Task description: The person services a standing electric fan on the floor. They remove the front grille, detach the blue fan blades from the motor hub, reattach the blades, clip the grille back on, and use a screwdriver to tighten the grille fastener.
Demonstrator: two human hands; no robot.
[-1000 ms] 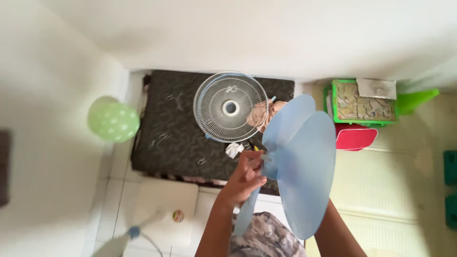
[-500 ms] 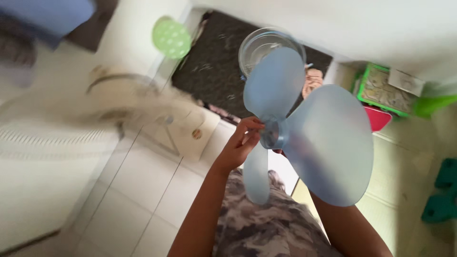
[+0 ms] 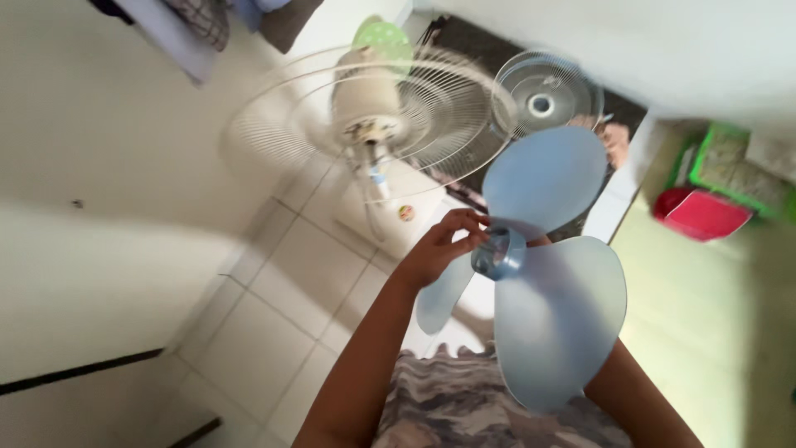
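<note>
I hold a translucent blue three-blade fan propeller [image 3: 555, 307] in front of me. My left hand [image 3: 444, 245] pinches the rim of its round hub [image 3: 499, 253] with the fingertips. My right forearm [image 3: 643, 398] rises behind the lower blade, which hides the hand. Just beyond stands a white fan with its motor [image 3: 369, 104] and bare rear wire guard [image 3: 298, 124] facing me, blurred. The loose front guard [image 3: 543, 99] lies on a dark mat [image 3: 460, 37] behind it.
A green dotted balloon [image 3: 383, 35] sits behind the fan. A red container [image 3: 701, 214] and a green box [image 3: 730, 158] lie at the right. White floor tiles [image 3: 282, 290] spread below, a white wall is at the left, and patterned cloth [image 3: 464, 406] covers my lap.
The view has swung left and the white fan body with its rear guard has come fully into sight. The blue propeller stays in my hands, now close in front of the fan.
</note>
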